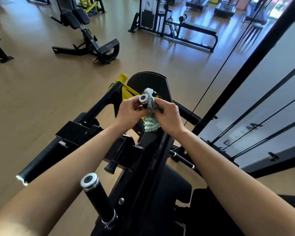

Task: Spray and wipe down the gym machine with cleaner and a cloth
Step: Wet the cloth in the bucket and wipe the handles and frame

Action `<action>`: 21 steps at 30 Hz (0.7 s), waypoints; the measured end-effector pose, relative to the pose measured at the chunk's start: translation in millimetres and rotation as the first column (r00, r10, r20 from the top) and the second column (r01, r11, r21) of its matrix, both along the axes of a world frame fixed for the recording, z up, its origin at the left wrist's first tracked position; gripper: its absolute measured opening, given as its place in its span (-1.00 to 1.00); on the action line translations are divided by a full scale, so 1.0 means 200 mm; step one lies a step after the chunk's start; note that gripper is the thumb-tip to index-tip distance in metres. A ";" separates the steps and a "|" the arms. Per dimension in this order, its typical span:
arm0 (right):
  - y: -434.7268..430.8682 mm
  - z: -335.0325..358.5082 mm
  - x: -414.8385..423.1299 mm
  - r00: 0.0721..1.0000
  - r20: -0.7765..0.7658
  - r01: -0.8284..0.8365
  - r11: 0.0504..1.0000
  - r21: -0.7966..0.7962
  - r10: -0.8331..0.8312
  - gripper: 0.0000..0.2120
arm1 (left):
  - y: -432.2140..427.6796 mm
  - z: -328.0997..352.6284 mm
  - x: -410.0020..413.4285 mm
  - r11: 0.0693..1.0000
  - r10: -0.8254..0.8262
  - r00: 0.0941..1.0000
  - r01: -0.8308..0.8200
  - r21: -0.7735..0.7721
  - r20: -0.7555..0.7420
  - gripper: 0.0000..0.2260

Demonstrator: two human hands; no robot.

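Note:
A black gym machine (143, 160) with yellow parts fills the lower middle of the view. Its upper handle (144, 99), black with a silver end cap, stands at the centre. My left hand (131, 113) grips this handle just below the cap. My right hand (169, 116) holds a green-and-white striped cloth (151, 124) bunched against the handle's right side, and the cloth's lower end hangs down. A second handle (95, 196) with the same silver cap sticks up near my left forearm. No spray bottle is in view.
A padded roller (46, 160) juts out at the lower left. A black frame post (242, 79) and cables (255, 126) run along a glass wall on the right. Other gym machines (92, 40) stand on the tan floor (41, 92) farther back.

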State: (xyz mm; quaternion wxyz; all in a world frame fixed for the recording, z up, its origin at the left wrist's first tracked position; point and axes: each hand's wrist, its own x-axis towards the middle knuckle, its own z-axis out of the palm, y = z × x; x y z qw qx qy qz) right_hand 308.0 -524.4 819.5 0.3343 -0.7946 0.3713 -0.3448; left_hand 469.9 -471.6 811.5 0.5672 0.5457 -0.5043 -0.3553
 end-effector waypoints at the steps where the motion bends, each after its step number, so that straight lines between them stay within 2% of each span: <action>1: 0.00 0.00 0.00 1.000 0.019 -0.014 1.000 0.009 0.014 -0.79 | 0.01 -0.01 0.00 1.000 0.012 1.000 -0.012 -0.011 -0.009 -0.69; 4: 0.00 -0.04 -0.02 0.999 -0.034 -0.001 0.999 0.053 0.003 -0.74 | 0.01 -0.05 -0.01 0.999 0.021 1.000 -0.022 0.034 0.014 -0.73; 9: -0.01 -0.15 -0.08 0.976 -0.213 0.052 0.995 0.082 -0.033 -0.64 | -0.05 -0.16 -0.07 0.967 -0.072 0.997 0.064 0.245 0.024 -0.83; 12: 0.00 -0.19 -0.09 0.965 -0.253 0.093 0.991 0.093 -0.067 -0.56 | -0.07 -0.21 -0.10 0.950 -0.109 0.994 0.098 0.297 0.020 -0.87; 15: 0.02 -0.20 -0.08 0.966 -0.240 0.129 0.986 0.106 -0.101 -0.54 | -0.05 -0.19 -0.08 0.937 -0.106 0.994 0.089 0.338 0.033 -0.92; 17: 0.05 -0.20 -0.08 0.971 -0.199 0.158 0.980 0.121 -0.132 -0.55 | 0.00 -0.17 -0.06 0.928 -0.129 0.991 0.130 0.349 -0.027 -0.85; 21: 0.14 -0.19 -0.13 0.982 -0.043 0.188 0.955 0.228 -0.183 -0.70 | 0.11 -0.06 -0.05 0.927 -0.184 0.976 0.212 0.308 -0.118 -0.78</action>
